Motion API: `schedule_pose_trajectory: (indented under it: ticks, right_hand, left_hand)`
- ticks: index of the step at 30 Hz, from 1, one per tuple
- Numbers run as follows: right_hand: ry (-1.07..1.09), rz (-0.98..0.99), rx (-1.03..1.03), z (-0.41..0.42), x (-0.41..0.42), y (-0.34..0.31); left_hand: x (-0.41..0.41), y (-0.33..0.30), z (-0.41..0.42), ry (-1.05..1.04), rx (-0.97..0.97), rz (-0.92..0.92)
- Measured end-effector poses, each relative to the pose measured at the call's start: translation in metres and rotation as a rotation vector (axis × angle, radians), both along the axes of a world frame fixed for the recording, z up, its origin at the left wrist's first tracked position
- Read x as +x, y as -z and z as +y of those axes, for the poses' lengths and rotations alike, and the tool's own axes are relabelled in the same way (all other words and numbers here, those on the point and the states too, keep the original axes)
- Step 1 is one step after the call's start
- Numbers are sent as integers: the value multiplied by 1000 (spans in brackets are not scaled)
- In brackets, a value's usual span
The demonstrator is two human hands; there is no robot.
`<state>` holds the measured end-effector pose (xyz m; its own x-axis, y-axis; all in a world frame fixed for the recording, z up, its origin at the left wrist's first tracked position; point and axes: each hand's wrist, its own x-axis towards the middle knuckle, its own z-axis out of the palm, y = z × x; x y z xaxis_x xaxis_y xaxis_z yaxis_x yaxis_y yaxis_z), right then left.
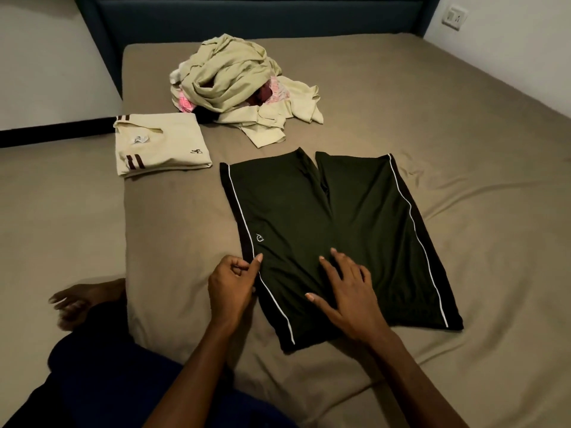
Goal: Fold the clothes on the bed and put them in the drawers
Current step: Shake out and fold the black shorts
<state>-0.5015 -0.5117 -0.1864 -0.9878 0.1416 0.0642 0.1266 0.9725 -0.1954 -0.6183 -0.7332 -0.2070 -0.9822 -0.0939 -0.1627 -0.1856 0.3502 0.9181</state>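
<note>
A pair of dark green shorts with white piping down each outer side (333,230) lies spread flat on the taupe-sheeted bed (463,149), waistband toward the person and both leg openings pointing toward the dark blue padded headboard (247,17). The left hand (231,285) sits at the shorts' left edge, its thumb and curled fingers pinching the fabric by the white piping, just below a small white logo. The right hand (346,291) rests on the middle of the shorts with fingers spread and straight, pressing the cloth flat. Left of the shorts and beyond their far corner lies a folded cream shirt with brown stripes on collar and sleeve (160,143). Farther up, between the shorts and the headboard, sits a loose heap of pale yellow-green and pink clothes (234,78). A bare foot (83,301) shows left of the left hand.
</note>
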Motion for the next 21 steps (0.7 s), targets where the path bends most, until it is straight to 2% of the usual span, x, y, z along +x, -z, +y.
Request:
schedule_pose_trajectory:
  ticks: [3,5,7,11,13,17,19,21]
  right_hand:
    - [-69,184,-97,-43,-1,2]
    - [-79,234,-188,-73,1,8]
    - [-79,218,-226,-97,7,17]
    - [-24,133,-185,-113,17,28]
    - [-7,112,-159,-114,17,24]
    - [16,111,-138,-113,6,12]
    - [62,146,-253,-106,-2,10]
    - [177,180,-446,-95,-10,11]
  left_hand:
    - [-15,-8,2,-115,-110,127]
    - [-36,-7,4,-128,-133,117]
    - [-57,-5,8,-97,-202,104]
    - [-84,-14,32,-52,-537,108]
    - [-97,-20,43,-47,-587,88]
    - [-135,-25,45,-18,-469,-60]
    - [-152,-28,44,17,-348,-101]
    - [-167,-30,44,12,-120,-181]
